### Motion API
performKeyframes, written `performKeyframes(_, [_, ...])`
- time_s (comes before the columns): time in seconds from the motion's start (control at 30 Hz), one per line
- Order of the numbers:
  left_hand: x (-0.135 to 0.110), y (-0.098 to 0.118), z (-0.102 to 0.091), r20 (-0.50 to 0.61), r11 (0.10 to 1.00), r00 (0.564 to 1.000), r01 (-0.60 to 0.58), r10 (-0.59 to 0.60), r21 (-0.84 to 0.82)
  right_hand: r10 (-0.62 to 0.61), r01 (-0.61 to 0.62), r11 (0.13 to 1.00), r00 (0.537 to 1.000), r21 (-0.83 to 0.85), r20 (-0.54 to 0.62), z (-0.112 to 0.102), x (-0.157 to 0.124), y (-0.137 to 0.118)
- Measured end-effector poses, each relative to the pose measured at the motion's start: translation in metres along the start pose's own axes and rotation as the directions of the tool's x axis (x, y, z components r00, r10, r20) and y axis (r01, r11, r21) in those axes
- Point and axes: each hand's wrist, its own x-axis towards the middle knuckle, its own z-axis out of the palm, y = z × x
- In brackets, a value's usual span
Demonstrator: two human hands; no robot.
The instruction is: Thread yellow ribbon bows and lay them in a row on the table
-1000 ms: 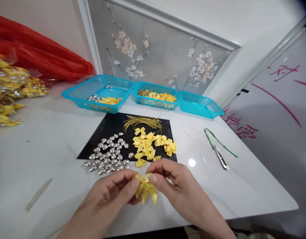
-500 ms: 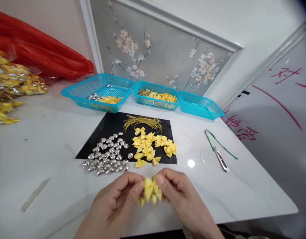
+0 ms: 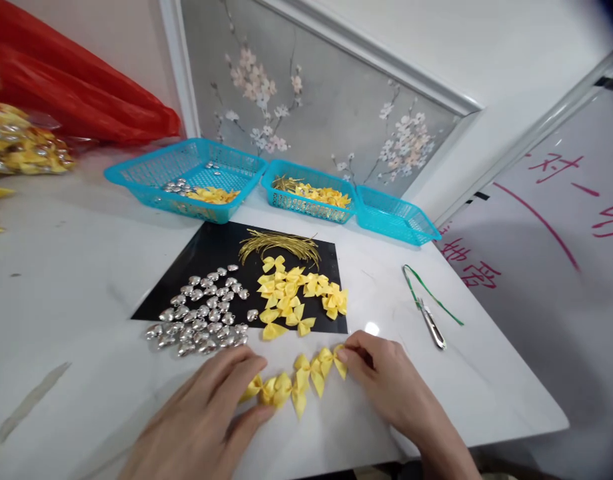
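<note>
Several yellow ribbon bows lie in a slanting row on the white table between my hands. My right hand pinches the bow at the right end of the row between thumb and fingers. At the left end, my left hand has its thumb and fingers apart around the bows, partly covering them. More yellow bows are spread over a black sheet beyond my hands. To their left lie many silver heart-shaped beads. A bundle of gold twist ties rests at the sheet's far side.
Along the back stand a blue basket with beads and bows, a second blue basket with bows and ties, and a third blue basket. A cutter with green ribbon lies at right. Red plastic is far left.
The yellow bows, bunched between both hands before, are now stretched out in a row. My hands have moved apart, and the left one has opened its fingers.
</note>
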Motion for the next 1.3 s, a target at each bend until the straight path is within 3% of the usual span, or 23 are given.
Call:
performKeyframes(0.1, [0.012, 0.010, 0.008, 0.026, 0.937, 0.993, -0.116, 0.114, 0.328, -0.036, 0.031, 0.993, 0.998, -0.114, -0.044, -0.006, 0.003, -0.008])
performKeyframes(0.2, [0.018, 0.013, 0.013, 0.003, 0.899, 0.986, -0.155, 0.168, 0.410, -0.195, 0.161, 0.952, 0.975, -0.262, -0.110, -0.004, 0.011, -0.020])
performKeyframes(0.37, [0.015, 0.007, 0.007, -0.083, 0.940, 0.982, -0.139, 0.173, 0.312, -0.360, 0.304, 0.865, 0.930, -0.398, -0.070, 0.014, 0.028, -0.034])
performKeyframes(0.63, [0.013, 0.023, -0.002, -0.208, 0.999, 0.978, -0.033, 0.031, -0.002, -0.425, 0.353, 0.840, 0.900, -0.411, -0.094, 0.029, 0.036, -0.028])
performKeyframes(0.77, [0.013, 0.029, 0.001, -0.302, 0.990, 0.953, -0.004, -0.039, -0.139, -0.426, 0.377, 0.885, 0.892, -0.271, -0.149, 0.026, 0.031, -0.025])
performKeyframes(0.9, [0.012, 0.030, -0.003, -0.197, 0.991, 0.980, 0.006, -0.032, -0.130, -0.377, 0.369, 0.926, 0.912, -0.075, -0.162, 0.025, 0.016, -0.027])
performKeyframes(0.97, [0.012, 0.033, -0.005, -0.156, 0.985, 0.984, 0.055, -0.081, -0.161, -0.304, 0.318, 0.935, 0.947, 0.154, -0.107, 0.026, 0.007, -0.030])
performKeyframes(1.03, [0.013, 0.039, -0.006, -0.077, 0.963, 0.983, 0.144, -0.166, -0.229, -0.232, 0.203, 0.861, 0.973, 0.466, 0.004, 0.026, -0.002, -0.035])
performKeyframes(1.1, [0.016, 0.047, -0.005, 0.032, 0.920, 0.972, 0.231, -0.233, -0.317, -0.199, 0.078, 0.736, 0.974, 0.672, 0.104, 0.027, -0.008, -0.041])
performKeyframes(1.17, [0.018, 0.053, -0.004, 0.099, 0.875, 0.966, 0.260, -0.241, -0.409, -0.196, 0.035, 0.693, 0.970, 0.720, 0.142, 0.028, -0.013, -0.046])
performKeyframes(1.3, [0.019, 0.059, -0.002, 0.110, 0.848, 0.971, 0.239, -0.212, -0.473, -0.212, 0.064, 0.725, 0.968, 0.686, 0.133, 0.030, -0.019, -0.051])
